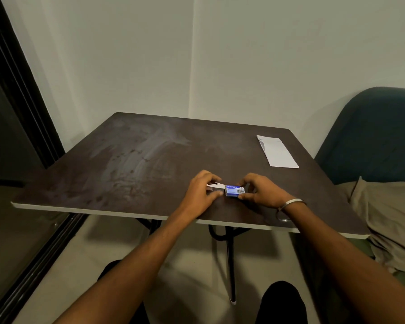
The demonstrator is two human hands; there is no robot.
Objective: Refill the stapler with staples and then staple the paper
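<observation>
At the table's near edge, my right hand [260, 191] grips the staple box [234, 191] while my left hand [202, 191] pinches its tray [216, 186] out; no stapler visible, paper [277, 151] far right, unstapled.

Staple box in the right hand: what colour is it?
Blue, with white print, in the head view.

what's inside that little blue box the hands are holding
The right hand holds the blue box while the left hand draws out its white inner tray. The left fingers cover most of the tray, so its contents cannot be made out.
</observation>
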